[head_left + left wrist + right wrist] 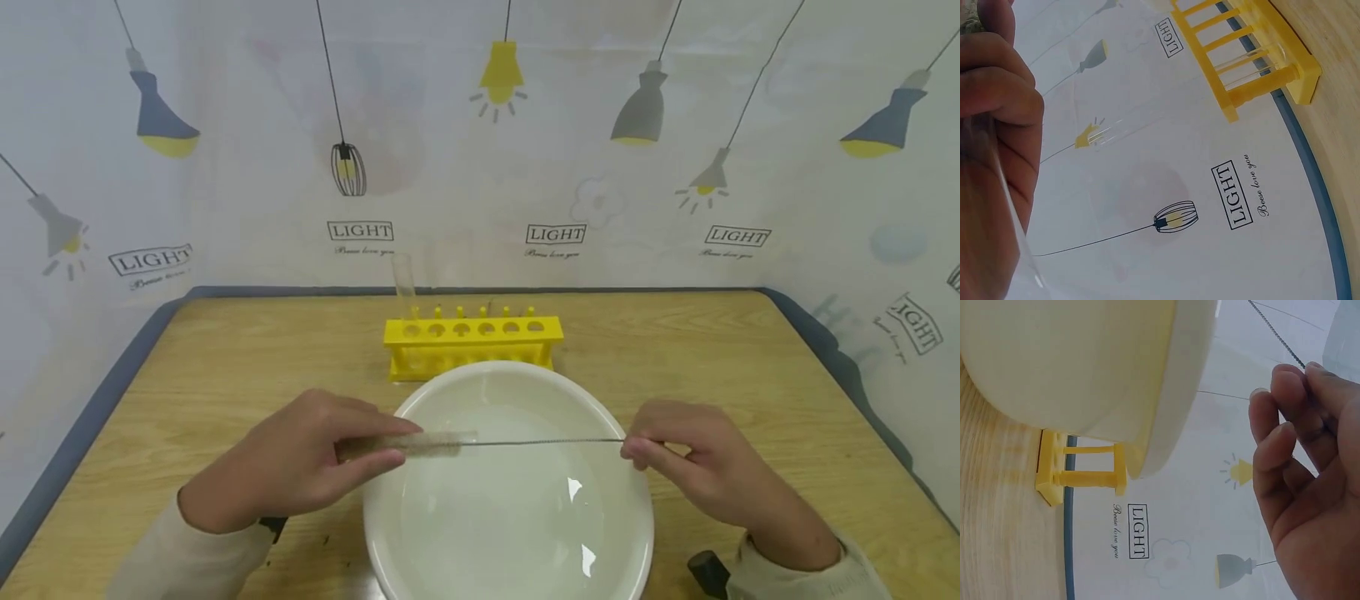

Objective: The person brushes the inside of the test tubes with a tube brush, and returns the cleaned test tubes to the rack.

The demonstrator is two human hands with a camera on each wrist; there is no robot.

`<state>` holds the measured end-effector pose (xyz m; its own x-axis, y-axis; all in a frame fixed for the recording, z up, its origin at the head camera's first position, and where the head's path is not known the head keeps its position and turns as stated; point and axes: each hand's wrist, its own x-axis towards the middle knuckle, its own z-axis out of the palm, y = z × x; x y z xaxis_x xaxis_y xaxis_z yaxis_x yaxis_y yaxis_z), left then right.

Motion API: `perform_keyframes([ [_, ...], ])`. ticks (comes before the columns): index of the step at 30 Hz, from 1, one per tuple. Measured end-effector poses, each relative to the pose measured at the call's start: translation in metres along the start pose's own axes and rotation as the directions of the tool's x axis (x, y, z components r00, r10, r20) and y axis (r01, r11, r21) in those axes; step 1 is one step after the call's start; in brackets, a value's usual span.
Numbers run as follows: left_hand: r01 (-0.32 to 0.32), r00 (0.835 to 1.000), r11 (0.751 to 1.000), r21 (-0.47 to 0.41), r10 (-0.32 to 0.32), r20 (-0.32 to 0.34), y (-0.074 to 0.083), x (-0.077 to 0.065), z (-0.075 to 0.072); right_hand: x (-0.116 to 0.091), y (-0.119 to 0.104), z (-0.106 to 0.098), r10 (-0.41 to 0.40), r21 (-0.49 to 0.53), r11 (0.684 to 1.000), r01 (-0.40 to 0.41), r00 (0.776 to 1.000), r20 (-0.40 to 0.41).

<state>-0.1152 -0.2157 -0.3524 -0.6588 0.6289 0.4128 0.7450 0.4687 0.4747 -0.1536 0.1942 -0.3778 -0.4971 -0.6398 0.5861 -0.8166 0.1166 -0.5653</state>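
Observation:
My left hand (315, 458) grips a clear test tube (1004, 206) held level over the left rim of a white basin (378, 517). Inside the tube sit the pale bristles of a test tube brush (435, 444). The brush's thin twisted wire (540, 442) runs across above the basin. At the basin's right rim, my right hand (697, 450) pinches the wire's end between thumb and forefinger. In the right wrist view the other fingers curl loosely beneath the wire (1279, 337). My left palm hides part of the tube.
Behind the basin stands a yellow test tube rack (472, 331), with another clear test tube (403, 279) upright in its leftmost hole. The basin holds clear water with bright reflections. A wood-grain table (675, 367) lies beneath, with a lamp-printed curtain (450, 125) behind and at both sides.

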Motion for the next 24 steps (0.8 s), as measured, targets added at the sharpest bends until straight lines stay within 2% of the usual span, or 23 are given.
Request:
perform_keyframes([
  [4,0.009,1.000,1.000,-0.015,-0.009,0.011,0.001,0.000,-0.001,0.002,0.000,0.003,-0.094,-0.041,0.995,0.092,0.995,-0.040],
  [12,0.023,1.000,1.000,-0.013,-0.022,0.014,0.004,-0.001,-0.002,0.004,0.001,0.008,-0.186,-0.043,0.982,0.183,0.980,-0.076],
  [24,0.030,0.999,0.999,0.036,-0.030,-0.011,0.008,0.000,-0.002,0.004,0.000,0.011,-0.168,-0.018,0.986,0.167,0.982,-0.082],
])
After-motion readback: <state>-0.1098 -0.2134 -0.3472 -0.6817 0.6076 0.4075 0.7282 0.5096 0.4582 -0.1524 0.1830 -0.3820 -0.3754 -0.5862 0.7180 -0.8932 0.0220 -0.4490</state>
